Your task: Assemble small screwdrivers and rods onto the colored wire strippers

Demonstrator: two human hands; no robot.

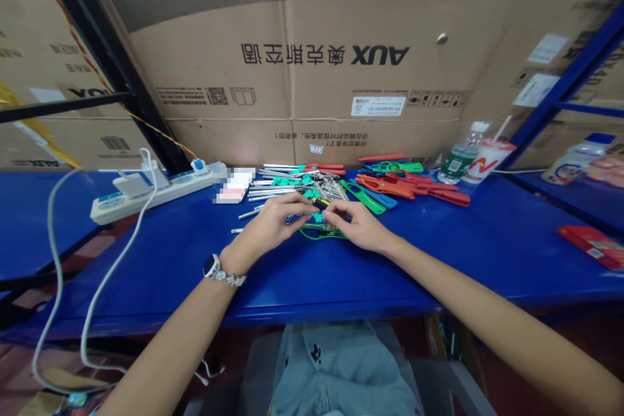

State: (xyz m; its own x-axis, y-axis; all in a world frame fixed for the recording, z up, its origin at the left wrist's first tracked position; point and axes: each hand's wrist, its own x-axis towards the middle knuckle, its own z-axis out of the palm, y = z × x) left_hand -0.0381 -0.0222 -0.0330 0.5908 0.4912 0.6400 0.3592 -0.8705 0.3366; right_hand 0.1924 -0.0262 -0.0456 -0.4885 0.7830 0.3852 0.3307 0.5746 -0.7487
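Over the pile of parts, my left hand (285, 218) and my right hand (361, 225) nearly meet, both with thumb and fingers pinched together. Whatever sits between the fingertips is too small to make out; a small teal piece (318, 218) shows right between the hands. Just behind the fingertips lies a yellow and black handle (320, 203). Under my hands is a green looped plastic part (314, 234) on the blue table. Silver rods with teal ends (273, 192) lie beyond my left hand. Green plastic handles (366, 197) lie beyond my right hand.
Red-orange plastic handles (400, 187) lie at the back right, near a water bottle (455, 162) and a paper cup (485, 161). At the left is a white power strip (104, 207) with cables. A red packet (592, 245) lies far right. Cardboard (312, 13) walls the back.
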